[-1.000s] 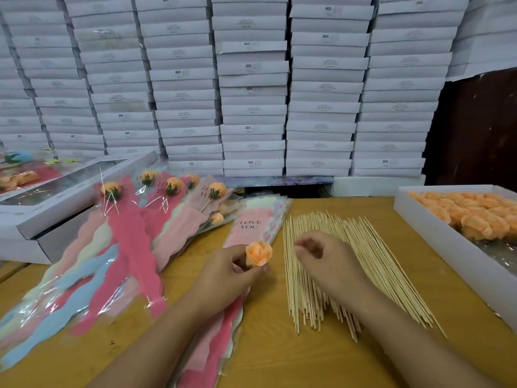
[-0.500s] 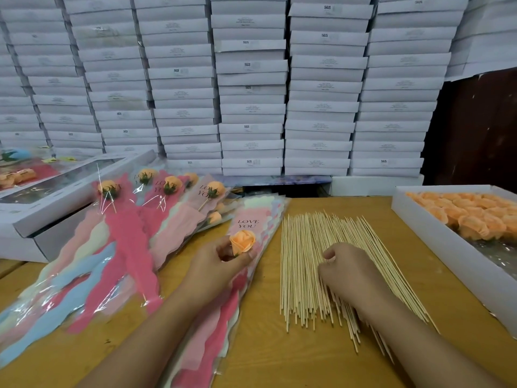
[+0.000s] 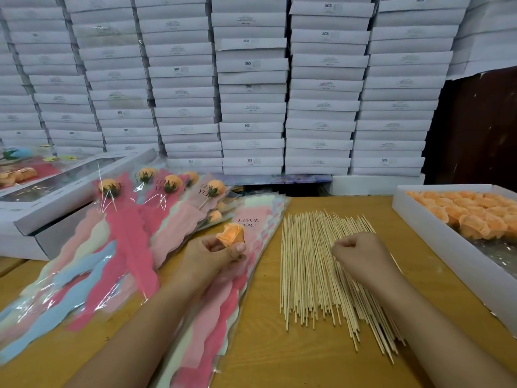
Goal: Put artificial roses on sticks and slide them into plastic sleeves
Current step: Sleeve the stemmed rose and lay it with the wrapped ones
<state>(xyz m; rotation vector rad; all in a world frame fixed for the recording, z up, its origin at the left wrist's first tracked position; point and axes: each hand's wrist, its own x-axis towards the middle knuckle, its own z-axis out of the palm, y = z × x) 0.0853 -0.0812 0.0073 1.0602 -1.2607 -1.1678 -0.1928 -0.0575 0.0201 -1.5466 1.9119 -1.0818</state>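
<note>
I have my left hand (image 3: 215, 254) pinching a peach rose (image 3: 231, 233) near its base, bloom up, above the stack of empty sleeves (image 3: 251, 247) on the counter (image 3: 265, 345). My right hand (image 3: 361, 254) sits on the sticks (image 3: 310, 270), which lie fanned out between the sleeves and the box of roses (image 3: 436, 219). Its fingers are curled down onto the pile; I cannot tell whether they have one stick pinched yet.

By my judgement the rose is light and soft, so the petals will crush or come apart if squeezed; the firmer base is the place to hold while a stick goes in. The sticks look thin, stiff and smooth, apt to roll and drag neighbours along, so I would pinch one alone near its middle and lift it clear of the rest. They could snap if bent. The sleeves are flimsy, slippery film that clings together; I would hold one by its mouth and feed the stick end in first.

Finished roses (image 3: 167, 183) in sleeves lie fanned to the left.
</note>
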